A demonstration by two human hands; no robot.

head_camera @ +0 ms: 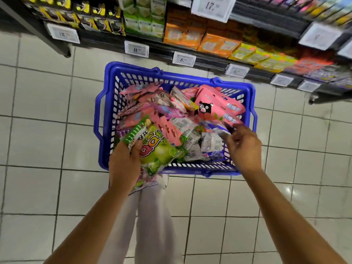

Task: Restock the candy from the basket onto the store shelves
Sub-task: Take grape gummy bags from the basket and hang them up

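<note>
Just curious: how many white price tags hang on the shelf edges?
9 visible: one far left, along the bottom edge, higher. More may be cropped.

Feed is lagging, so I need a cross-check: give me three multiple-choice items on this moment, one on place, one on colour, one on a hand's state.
1. Where is the basket?
A. on a shelf
B. on the tiled floor
C. on a cart

2. What colour is the basket?
A. blue
B. red
C. grey

3. What is the left hand doing?
A. hanging idle
B. touching a price tag
C. gripping the green candy bag

Key: 1 B, tiles surround it below the shelves; 2 A, rim and walls are blue; 3 C, its fingers curl round the bag's edge.
</note>
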